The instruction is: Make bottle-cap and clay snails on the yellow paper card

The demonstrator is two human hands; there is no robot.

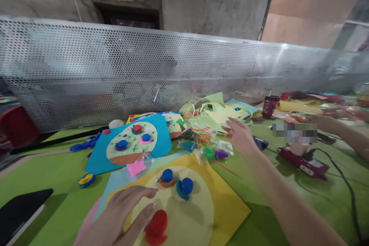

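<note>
My left hand (123, 209) rests at the lower left edge of a yellow sheet (227, 207) with a pale round disc (198, 223) on it. Its thumb and fingers are apart, beside a red bottle cap (159, 221) set on red clay. Farther up the disc, two blue caps (187, 185) sit on brown and teal clay pieces. My right hand (240, 134) reaches forward with outstretched, slightly blurred fingers and shows nothing in them. Nearest to it are pale green paper scraps (217, 113) and clear bags of purple clay (221, 154) and green clay (209, 153).
A blue sheet (164, 134) with a decorated disc lies behind, with a pink clay bag (136, 167) before it. A purple power strip (305, 163) and cable lie right. Another person's arm (343, 128) extends there. A dark cup (270, 106) stands before the perforated metal panel (184, 57).
</note>
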